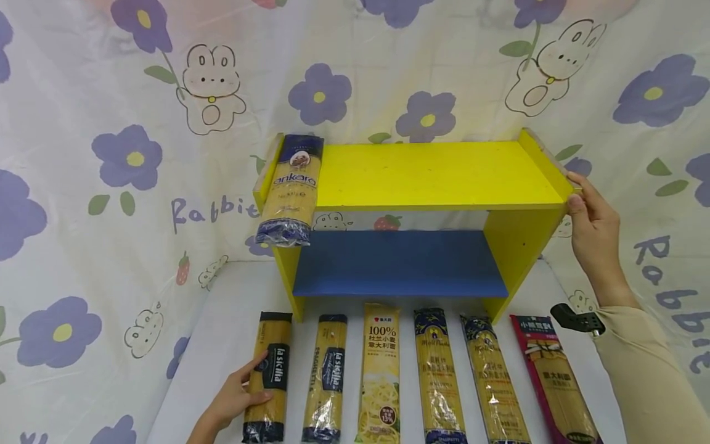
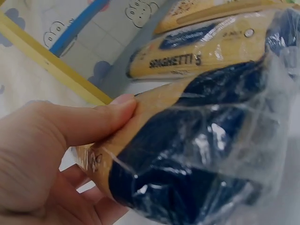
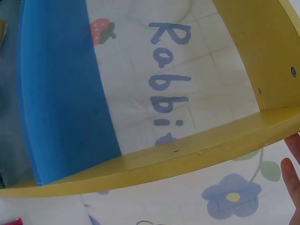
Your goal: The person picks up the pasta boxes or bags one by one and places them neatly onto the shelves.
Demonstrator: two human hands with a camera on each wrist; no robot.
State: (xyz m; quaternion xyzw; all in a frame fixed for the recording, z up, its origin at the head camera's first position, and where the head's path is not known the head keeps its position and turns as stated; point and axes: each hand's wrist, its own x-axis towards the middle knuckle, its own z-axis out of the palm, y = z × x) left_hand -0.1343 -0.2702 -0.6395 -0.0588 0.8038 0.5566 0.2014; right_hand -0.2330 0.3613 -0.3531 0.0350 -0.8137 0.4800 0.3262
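Note:
My left hand (image 1: 230, 398) grips the leftmost pack of spaghetti (image 1: 274, 367), with a dark la sicilia label, by its left side. In the left wrist view, the thumb lies on top of this clear-wrapped pack (image 2: 159, 140) and the fingers go underneath. My right hand (image 1: 599, 231) holds the right side panel of a yellow shelf (image 1: 421, 176) near its top front corner. Only some fingertips of that hand (image 3: 293, 176) show in the right wrist view. An ankara spaghetti pack (image 1: 291, 191) lies at the left end of the top board, its lower end overhanging the front.
A blue lower board (image 1: 399, 265) spans the shelf. In front lie a second la sicilia pack (image 1: 326, 376), a yellow pasta pack (image 1: 379, 373), two blue-topped packs (image 1: 440, 376) (image 1: 495, 379) and a magenta-edged pack (image 1: 557, 376). A patterned curtain (image 1: 388, 61) hangs behind.

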